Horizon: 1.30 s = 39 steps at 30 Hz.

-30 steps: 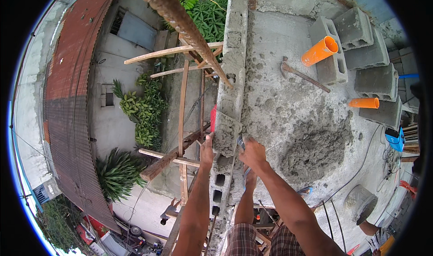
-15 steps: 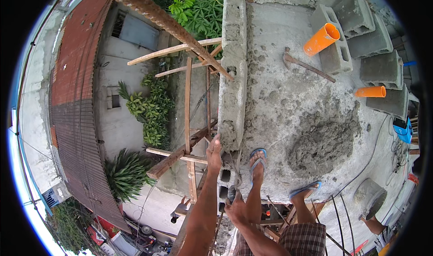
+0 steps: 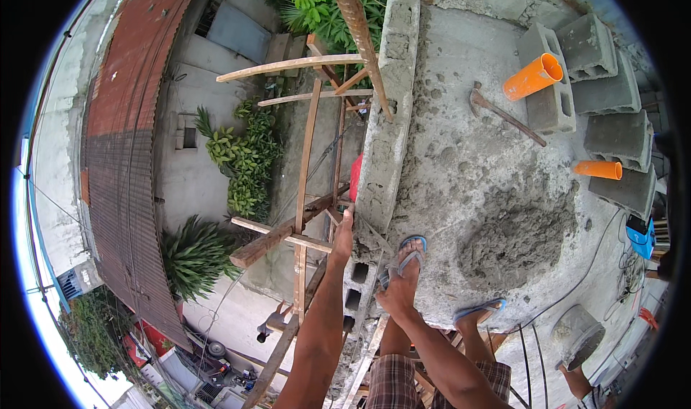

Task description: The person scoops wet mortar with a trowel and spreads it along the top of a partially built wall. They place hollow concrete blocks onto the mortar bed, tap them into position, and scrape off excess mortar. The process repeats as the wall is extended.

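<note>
My left hand (image 3: 345,235) lies along the outer side of the hollow-block wall (image 3: 389,106), fingers stretched out and holding nothing. In my right hand (image 3: 396,294) is a trowel (image 3: 378,237), its handle gripped and its mortar-smeared blade over the wall's top edge. Wet mortar covers the wall top ahead of the blade. Nearer me, the hollow cells (image 3: 353,299) of the blocks show dark and unfilled. My sandalled feet stand on the concrete slab to the right of the wall. A mortar heap (image 3: 518,236) lies to the right of my feet.
Wooden scaffolding (image 3: 306,171) stands over a drop left of the wall. A rusty bar (image 3: 354,34) slants above the wall. On the slab are a hammer-like tool (image 3: 507,114), orange pipes (image 3: 533,78), concrete blocks (image 3: 612,139) and a bucket (image 3: 578,333). A red thing (image 3: 355,177) shows beside the wall.
My right hand has moved forward with the trowel, up along the wall. The left hand stays at the wall's outer side. The view has shifted, and the red thing has come into sight.
</note>
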{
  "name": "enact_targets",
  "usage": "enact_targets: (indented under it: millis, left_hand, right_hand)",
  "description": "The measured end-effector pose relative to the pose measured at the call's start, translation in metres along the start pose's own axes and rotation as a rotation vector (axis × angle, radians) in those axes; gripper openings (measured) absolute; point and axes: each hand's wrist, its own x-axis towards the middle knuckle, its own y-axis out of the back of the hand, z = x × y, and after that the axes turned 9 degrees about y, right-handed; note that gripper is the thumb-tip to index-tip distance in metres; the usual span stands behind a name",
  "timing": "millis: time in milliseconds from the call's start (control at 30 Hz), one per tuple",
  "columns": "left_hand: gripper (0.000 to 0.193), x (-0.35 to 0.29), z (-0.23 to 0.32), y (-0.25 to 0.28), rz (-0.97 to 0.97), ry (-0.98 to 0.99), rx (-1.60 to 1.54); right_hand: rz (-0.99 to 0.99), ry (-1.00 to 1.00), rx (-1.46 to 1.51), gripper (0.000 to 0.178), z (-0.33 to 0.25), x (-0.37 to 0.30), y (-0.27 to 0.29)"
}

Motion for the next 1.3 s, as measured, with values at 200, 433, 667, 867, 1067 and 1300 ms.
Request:
enact_targets:
  millis: [200,433,667,867,1067,1300]
  left_hand:
    - [0.075,-0.023,-0.029,0.004,0.171,-0.063,0.1]
    - [0.085,-0.055,-0.082,0.012,0.373,0.144,-0.255]
    - [0.09,-0.025,-0.05,0.031,0.375,0.594,0.076]
    - [0.073,-0.048,-0.006,-0.026,0.56,0.423,-0.085]
    - [0.062,-0.171,-0.089,-0.201,0.128,0.362,0.154]
    - [0.065,-0.189,-0.185,-0.298,-0.309,0.532,0.773]
  right_hand:
    - [-0.026,-0.35,0.317,0.042,-0.029,-0.072,-0.08]
    - [-0.214,-0.16,0.029,0.044,-0.001,-0.099,-0.017]
    - [-0.274,0.038,-0.107,0.04,0.049,-0.047,0.032]
    - [0.023,-0.107,0.076,0.042,0.122,-0.091,0.069]
    - [0.424,-0.637,0.486,0.041,0.324,-0.082,0.096]
    - [0.087,-0.748,0.425,0.058,0.377,-0.197,0.028]
